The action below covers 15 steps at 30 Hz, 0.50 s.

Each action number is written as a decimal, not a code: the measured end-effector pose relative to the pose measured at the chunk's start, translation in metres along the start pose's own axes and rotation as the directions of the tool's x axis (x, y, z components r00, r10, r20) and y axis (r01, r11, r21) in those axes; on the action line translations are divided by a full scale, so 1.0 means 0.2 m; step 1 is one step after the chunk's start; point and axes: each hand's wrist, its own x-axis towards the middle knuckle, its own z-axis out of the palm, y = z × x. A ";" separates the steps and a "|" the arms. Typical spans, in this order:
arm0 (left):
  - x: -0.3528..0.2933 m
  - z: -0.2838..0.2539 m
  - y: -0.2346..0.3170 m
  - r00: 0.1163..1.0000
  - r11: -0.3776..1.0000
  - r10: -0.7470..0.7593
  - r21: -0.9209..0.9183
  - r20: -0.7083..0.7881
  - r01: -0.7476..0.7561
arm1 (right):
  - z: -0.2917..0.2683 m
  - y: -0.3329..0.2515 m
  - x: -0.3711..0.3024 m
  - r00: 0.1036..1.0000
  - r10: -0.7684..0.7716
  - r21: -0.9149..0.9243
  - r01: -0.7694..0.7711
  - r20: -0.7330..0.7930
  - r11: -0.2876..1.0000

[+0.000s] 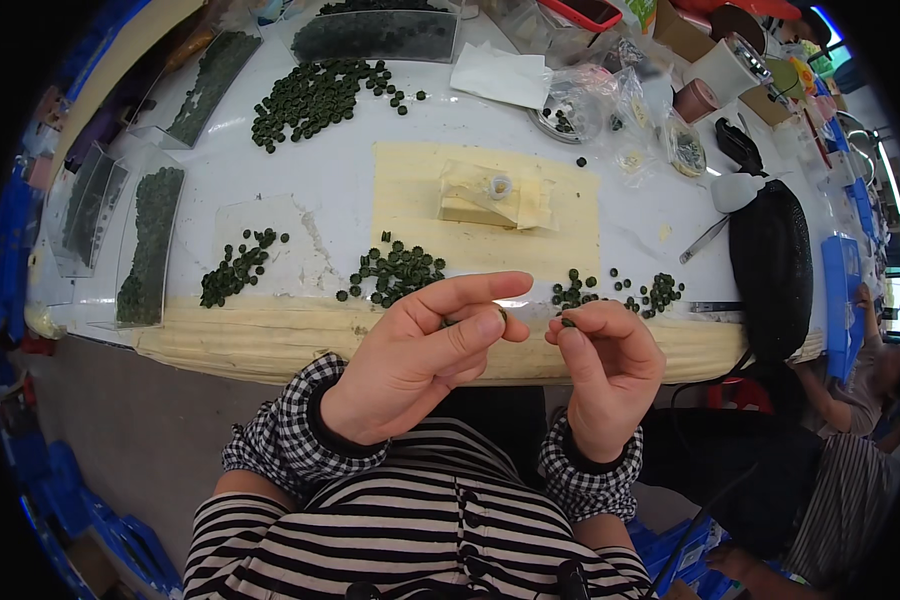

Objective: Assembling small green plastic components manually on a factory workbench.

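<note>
My left hand (415, 355) is closed, thumb against fingers, on a small dark green round piece (502, 314); its index finger stretches to the right. Close by on the right, my right hand (608, 375) pinches another small dark green piece (568, 323) between thumb and fingertips. The hands are apart, above the table's padded front edge (270, 345). Just beyond the left hand lies a pile of dark green ribbed round pieces (395, 272). Smaller groups of similar pieces (662, 292) lie past the right hand, and one more pile (235, 268) is at the left.
A yellow taped block (485, 207) with a small clear ring stands on a yellow sheet (405, 180). Clear bins (150, 250) of green pieces line the left and back, near a large loose pile (310, 100). Tweezers (705, 240) and a black mesh-covered object (770, 270) are at right.
</note>
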 end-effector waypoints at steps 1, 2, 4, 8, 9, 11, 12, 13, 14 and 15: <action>0.00 -0.01 0.00 1.000 1.000 -0.007 -0.002 0.005 0.007 | 0.00 0.00 0.00 1.000 -0.027 -0.028 0.027 0.010 0.999; 0.00 -0.02 -0.01 1.000 1.000 -0.015 -0.005 0.010 0.015 | 0.00 0.00 0.00 0.998 -0.054 -0.055 0.055 0.021 0.997; 0.00 -0.04 -0.02 0.999 0.998 0.000 -0.056 0.032 0.002 | 0.00 0.00 0.00 0.994 -0.106 -0.105 0.110 0.040 0.988; 0.01 -0.06 -0.03 0.998 1.000 0.004 -0.031 0.061 -0.002 | 0.03 -0.01 0.00 0.973 -0.219 -0.208 0.228 0.068 0.951; 0.01 -0.05 -0.03 0.999 1.000 0.021 -0.002 0.048 -0.021 | 0.03 -0.01 0.00 0.965 -0.249 -0.234 0.261 0.078 0.937; 0.01 -0.04 -0.04 0.998 0.997 0.055 0.057 0.022 -0.056 | 0.05 -0.02 0.01 0.954 -0.286 -0.298 0.300 0.091 0.906; 0.01 -0.03 -0.05 0.997 0.993 0.078 0.089 0.001 -0.078 | 0.06 -0.02 0.01 0.948 -0.303 -0.330 0.319 0.099 0.888; 0.00 -0.03 -0.05 0.995 0.988 0.102 0.121 -0.020 -0.099 | 0.07 -0.02 0.01 0.943 -0.315 -0.347 0.331 0.104 0.878; 0.00 -0.02 -0.06 0.991 0.981 0.127 0.154 -0.039 -0.120 | 0.08 -0.03 0.01 0.939 -0.326 -0.362 0.344 0.110 0.866; 0.00 -0.02 -0.05 0.991 0.977 0.128 0.177 -0.049 -0.118 | 0.08 -0.03 0.01 0.934 -0.337 -0.378 0.355 0.116 0.855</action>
